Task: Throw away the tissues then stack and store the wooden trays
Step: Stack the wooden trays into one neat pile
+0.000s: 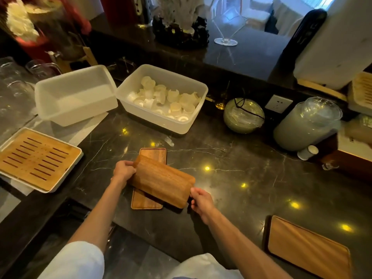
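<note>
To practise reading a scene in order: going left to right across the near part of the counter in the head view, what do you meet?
Slatted tray → left hand → lifted wooden tray → right hand → tan board.

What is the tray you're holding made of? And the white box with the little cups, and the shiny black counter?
The held tray: looks like wood, brown with long grain lines, matte. The white box: probably plastic, cloudy, slightly see-through walls. The counter: seems polished dark stone, maybe marble, with pale veins and reflected lights.
</note>
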